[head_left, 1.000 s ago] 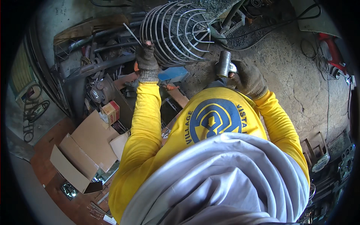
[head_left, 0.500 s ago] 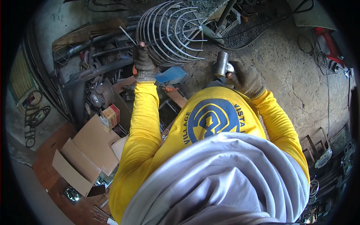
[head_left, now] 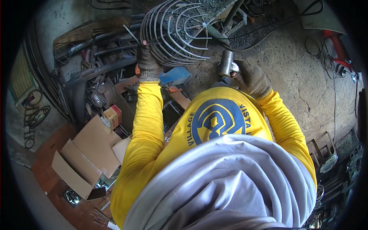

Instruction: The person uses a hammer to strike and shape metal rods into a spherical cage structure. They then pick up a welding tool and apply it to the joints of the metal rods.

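Observation:
My left hand (head_left: 148, 66), in a brown knit glove with bare fingertips, is closed around a thin metal rod (head_left: 131, 33). The rod sticks out up and to the left; its lower part is hidden in the fist. Just right of this hand is a cage of curved metal rods (head_left: 173, 32); whether the held rod is joined to it, I cannot tell. My right hand (head_left: 251, 78), gloved alike, is closed close to my body on a hammer (head_left: 226, 62) with a thick, cylindrical steel head. Its handle is mostly hidden by the glove.
A blue piece (head_left: 175, 76) lies below the cage. Metal bars (head_left: 103, 66) and scrap crowd the left, with an opened cardboard box (head_left: 90, 147) nearer me. Cables (head_left: 268, 32) cross the concrete floor (head_left: 299, 88). A red power tool (head_left: 337, 48) stands at the far right.
Both hands keep their grips. The hammer head sits very slightly higher in the view; otherwise hardly anything has moved.

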Tool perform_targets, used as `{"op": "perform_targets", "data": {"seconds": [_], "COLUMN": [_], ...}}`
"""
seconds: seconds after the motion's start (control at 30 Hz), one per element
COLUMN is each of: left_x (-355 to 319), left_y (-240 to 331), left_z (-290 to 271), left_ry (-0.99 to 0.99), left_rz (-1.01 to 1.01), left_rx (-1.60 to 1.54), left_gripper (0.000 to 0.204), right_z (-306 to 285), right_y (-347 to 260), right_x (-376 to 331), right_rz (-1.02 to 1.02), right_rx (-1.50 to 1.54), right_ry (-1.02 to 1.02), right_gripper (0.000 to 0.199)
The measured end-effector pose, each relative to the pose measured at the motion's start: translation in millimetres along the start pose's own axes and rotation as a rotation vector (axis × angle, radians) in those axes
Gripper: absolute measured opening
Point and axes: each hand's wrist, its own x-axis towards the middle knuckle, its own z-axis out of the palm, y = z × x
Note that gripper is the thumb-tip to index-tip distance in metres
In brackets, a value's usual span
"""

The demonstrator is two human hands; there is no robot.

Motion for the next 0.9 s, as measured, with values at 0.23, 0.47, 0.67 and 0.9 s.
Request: {"op": "perform_targets", "data": {"seconds": [0.23,0.47,0.67,0.9], "left_x": [8.1,-18.4,-15.9,-16.7], "left_y": [-5.1,30.0,29.7,33.8], "left_z": [-8.0,33.7,32.6,36.5], "left_ry": [-0.005,0.045,0.064,0.067], "left_rz": [-0.002,-0.024,-0.096,-0.128], "left_rx": [0.017,-0.202,-0.327,-0.318], "left_gripper": [0.064,0.069,0.072,0.075], "right_z": [-0.1,0.8,1.5,-3.0], "right_y": [-2.6,-2.3,-1.5,-9.2], "right_x": [2.3,0.2,-1.3,-2.7], "right_rz": [0.002,0.024,0.020,0.089], "right_rx": [0.009,-0.001,-0.006,0.010], "right_ry": [-0.020,0.001,0.008,-0.049], "right_gripper": [0.044,0.041,0.038,0.037]}}
